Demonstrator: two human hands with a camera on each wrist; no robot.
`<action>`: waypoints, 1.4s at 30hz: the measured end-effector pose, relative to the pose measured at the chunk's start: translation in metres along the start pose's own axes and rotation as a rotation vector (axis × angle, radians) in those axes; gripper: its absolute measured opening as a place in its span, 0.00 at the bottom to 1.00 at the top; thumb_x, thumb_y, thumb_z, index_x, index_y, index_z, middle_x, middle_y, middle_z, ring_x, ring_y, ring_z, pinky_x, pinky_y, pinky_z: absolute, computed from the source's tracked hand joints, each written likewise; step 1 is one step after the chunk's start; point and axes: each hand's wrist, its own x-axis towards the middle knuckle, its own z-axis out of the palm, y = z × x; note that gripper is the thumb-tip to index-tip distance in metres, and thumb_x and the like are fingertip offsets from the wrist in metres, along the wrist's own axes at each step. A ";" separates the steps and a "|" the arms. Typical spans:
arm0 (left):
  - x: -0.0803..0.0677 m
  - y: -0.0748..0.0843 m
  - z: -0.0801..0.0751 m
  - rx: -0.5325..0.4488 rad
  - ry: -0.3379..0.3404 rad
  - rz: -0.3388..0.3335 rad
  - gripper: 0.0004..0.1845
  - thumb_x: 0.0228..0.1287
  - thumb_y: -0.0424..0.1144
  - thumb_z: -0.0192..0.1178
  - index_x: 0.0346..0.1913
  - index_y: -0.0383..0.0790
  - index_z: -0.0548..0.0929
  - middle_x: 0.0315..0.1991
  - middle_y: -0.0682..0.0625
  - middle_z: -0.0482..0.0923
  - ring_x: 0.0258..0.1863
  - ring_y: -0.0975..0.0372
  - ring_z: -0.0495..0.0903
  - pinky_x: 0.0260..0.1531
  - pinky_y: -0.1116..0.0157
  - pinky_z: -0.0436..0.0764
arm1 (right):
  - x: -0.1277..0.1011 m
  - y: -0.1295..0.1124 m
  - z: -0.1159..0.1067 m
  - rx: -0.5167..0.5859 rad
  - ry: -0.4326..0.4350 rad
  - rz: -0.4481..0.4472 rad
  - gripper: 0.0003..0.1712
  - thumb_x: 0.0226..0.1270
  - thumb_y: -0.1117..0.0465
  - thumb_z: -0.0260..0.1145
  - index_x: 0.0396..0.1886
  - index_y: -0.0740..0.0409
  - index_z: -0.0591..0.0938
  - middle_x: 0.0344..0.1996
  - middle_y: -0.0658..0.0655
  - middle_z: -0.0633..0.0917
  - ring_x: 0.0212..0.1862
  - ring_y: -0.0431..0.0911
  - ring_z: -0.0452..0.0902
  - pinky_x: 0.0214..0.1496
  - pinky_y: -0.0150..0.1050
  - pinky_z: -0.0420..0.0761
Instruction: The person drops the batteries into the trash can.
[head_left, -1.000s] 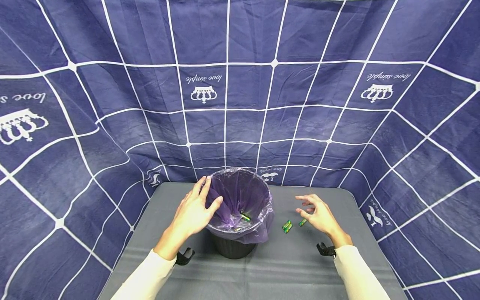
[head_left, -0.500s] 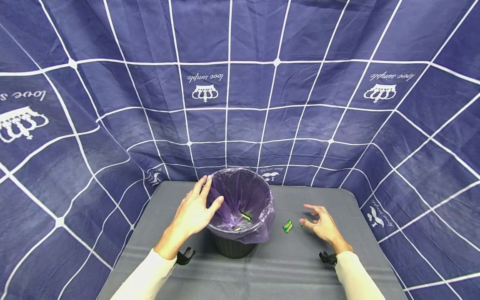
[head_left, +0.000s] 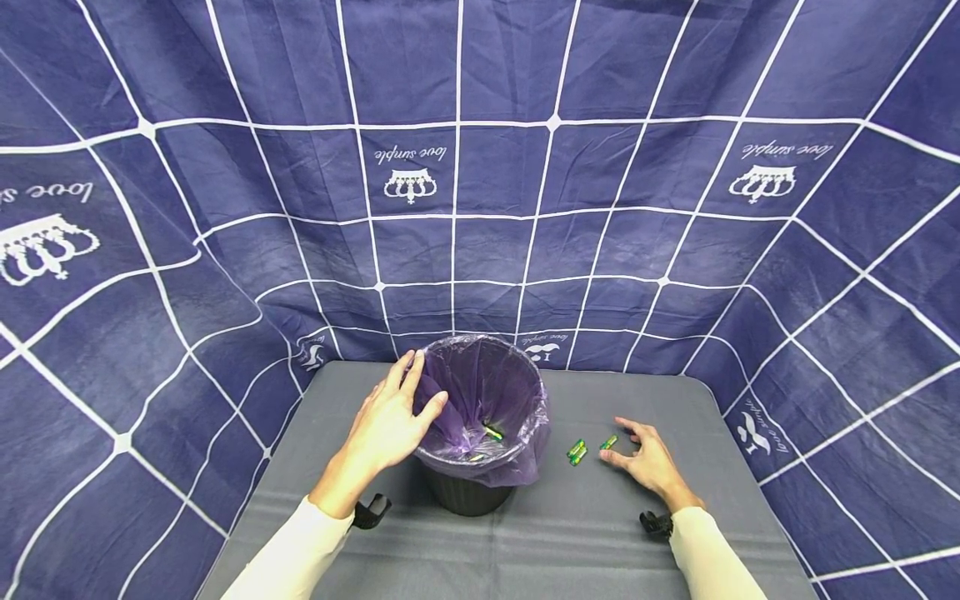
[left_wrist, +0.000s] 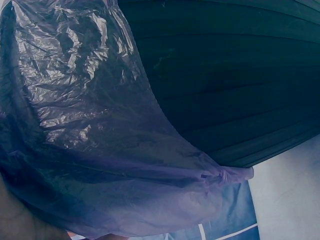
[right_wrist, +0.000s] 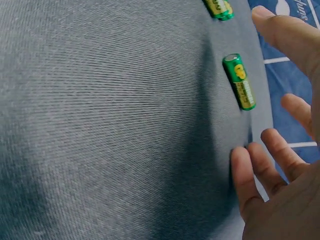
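Note:
My left hand (head_left: 386,425) lies at the left rim of a black trash bin (head_left: 467,497), its fingers extended and the thumb over the opening. A translucent purple bin bag (head_left: 525,454) lines the bin and folds over its rim. Down inside, a green battery (head_left: 492,432) shows on the bag. To the right of the bin my right hand (head_left: 651,465) is spread just beside a single green and yellow battery (right_wrist: 240,82), with thumb and fingers apart around it. Two more batteries (head_left: 577,452) lie side by side between that one and the bin.
A grey cloth-covered table (head_left: 570,542) carries the bin and batteries. Blue curtains (head_left: 480,250) with white grid lines enclose it at the back and both sides. Black straps (head_left: 657,523) circle both wrists.
My right hand has shifted slightly to the right and lower, opening around the single battery, which now shows between thumb and fingers. The left hand and bin stay in place.

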 end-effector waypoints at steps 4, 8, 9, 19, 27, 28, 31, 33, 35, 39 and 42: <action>0.000 0.000 -0.001 0.000 0.008 0.007 0.49 0.88 0.67 0.54 0.96 0.42 0.58 0.96 0.39 0.57 0.86 0.27 0.71 0.85 0.26 0.69 | 0.001 -0.001 0.004 -0.017 0.007 -0.017 0.50 0.64 0.50 0.92 0.82 0.60 0.82 0.73 0.76 0.82 0.69 0.68 0.82 0.67 0.57 0.83; 0.000 -0.001 -0.002 0.003 0.018 0.011 0.49 0.88 0.67 0.55 0.96 0.42 0.58 0.96 0.38 0.57 0.86 0.27 0.72 0.84 0.27 0.70 | 0.002 -0.005 0.008 -0.021 0.014 -0.021 0.48 0.62 0.55 0.92 0.80 0.61 0.83 0.73 0.77 0.81 0.69 0.70 0.79 0.69 0.63 0.78; 0.000 -0.001 -0.002 0.004 0.018 0.012 0.49 0.88 0.67 0.55 0.96 0.42 0.58 0.96 0.38 0.57 0.86 0.27 0.72 0.84 0.27 0.70 | 0.002 -0.005 0.010 -0.024 0.021 -0.020 0.47 0.62 0.56 0.92 0.79 0.62 0.84 0.73 0.77 0.81 0.69 0.70 0.78 0.70 0.64 0.77; 0.001 -0.002 0.001 0.013 0.018 0.015 0.49 0.88 0.67 0.55 0.96 0.42 0.58 0.95 0.38 0.58 0.85 0.28 0.73 0.84 0.27 0.71 | 0.001 -0.005 0.020 -0.043 0.107 0.010 0.36 0.62 0.58 0.92 0.69 0.61 0.92 0.64 0.73 0.86 0.63 0.66 0.81 0.67 0.60 0.77; 0.000 0.000 0.001 0.014 0.011 0.012 0.48 0.89 0.67 0.55 0.96 0.42 0.58 0.95 0.38 0.58 0.84 0.27 0.73 0.84 0.27 0.70 | 0.002 -0.003 0.024 -0.046 0.138 0.002 0.23 0.66 0.62 0.89 0.60 0.58 0.96 0.58 0.66 0.91 0.57 0.60 0.87 0.63 0.53 0.81; 0.000 0.000 0.001 0.014 0.010 0.010 0.48 0.89 0.67 0.54 0.96 0.42 0.58 0.95 0.38 0.58 0.84 0.26 0.73 0.84 0.27 0.70 | 0.001 -0.003 0.024 -0.047 0.136 0.005 0.23 0.66 0.62 0.89 0.60 0.58 0.97 0.58 0.66 0.91 0.57 0.60 0.87 0.63 0.53 0.82; 0.000 0.000 0.001 0.014 0.008 0.007 0.48 0.88 0.66 0.55 0.96 0.43 0.58 0.96 0.38 0.57 0.85 0.26 0.72 0.85 0.27 0.69 | 0.000 -0.005 0.023 -0.051 0.134 0.015 0.22 0.67 0.62 0.88 0.60 0.58 0.97 0.58 0.66 0.91 0.58 0.60 0.87 0.64 0.53 0.82; 0.000 0.000 0.001 0.015 0.005 0.006 0.48 0.89 0.67 0.55 0.97 0.43 0.58 0.96 0.38 0.57 0.86 0.27 0.72 0.86 0.27 0.69 | 0.000 -0.006 0.023 -0.051 0.134 0.018 0.22 0.67 0.62 0.88 0.60 0.58 0.97 0.59 0.66 0.91 0.58 0.60 0.87 0.64 0.54 0.81; 0.000 0.000 0.001 0.015 0.003 0.005 0.48 0.89 0.67 0.54 0.97 0.43 0.57 0.96 0.38 0.57 0.86 0.27 0.71 0.86 0.27 0.68 | -0.001 -0.007 0.023 -0.049 0.133 0.020 0.22 0.67 0.62 0.88 0.61 0.58 0.97 0.59 0.66 0.91 0.58 0.60 0.87 0.65 0.54 0.81; -0.001 0.000 0.001 0.012 0.000 0.001 0.48 0.89 0.67 0.54 0.97 0.43 0.57 0.96 0.38 0.57 0.87 0.27 0.71 0.86 0.27 0.68 | -0.001 -0.006 0.024 -0.042 0.137 0.017 0.22 0.67 0.62 0.87 0.60 0.58 0.97 0.59 0.66 0.91 0.58 0.59 0.87 0.65 0.53 0.81; -0.002 0.001 0.000 0.009 -0.004 -0.001 0.48 0.89 0.66 0.54 0.97 0.43 0.57 0.96 0.38 0.57 0.86 0.27 0.71 0.86 0.26 0.68 | -0.001 -0.005 0.024 -0.040 0.145 0.012 0.21 0.67 0.63 0.87 0.60 0.58 0.97 0.58 0.65 0.91 0.57 0.59 0.87 0.63 0.51 0.83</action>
